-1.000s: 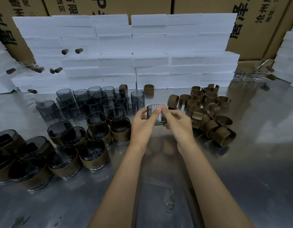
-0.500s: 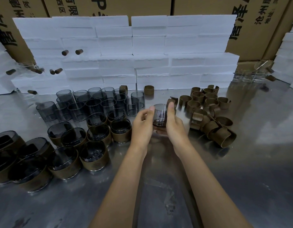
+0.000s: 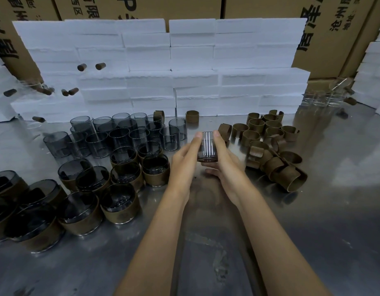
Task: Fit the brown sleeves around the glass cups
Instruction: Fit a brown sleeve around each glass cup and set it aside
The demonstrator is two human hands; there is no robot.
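A bare smoky glass cup (image 3: pixel 207 147) is held upright between both hands above the steel table. My left hand (image 3: pixel 184 161) grips its left side and my right hand (image 3: pixel 224 159) wraps its right side and bottom. No sleeve is on this cup. A heap of loose brown sleeves (image 3: pixel 270 146) lies just right of my hands. Several bare glass cups (image 3: pixel 120 135) stand in a cluster to the left rear. Cups with brown sleeves fitted (image 3: pixel 120 201) stand in rows at the front left.
The steel table (image 3: pixel 312 210) carries everything. A wall of white foam blocks (image 3: pixel 163 71) stands behind, with cardboard boxes (image 3: pixel 334 28) beyond. Clear glasses (image 3: pixel 325 97) sit at the back right. One lone sleeve (image 3: pixel 192 116) stands by the foam.
The cup has turned from lying tilted between my fingertips to standing upright in both hands. My hands have closed further round its sides.
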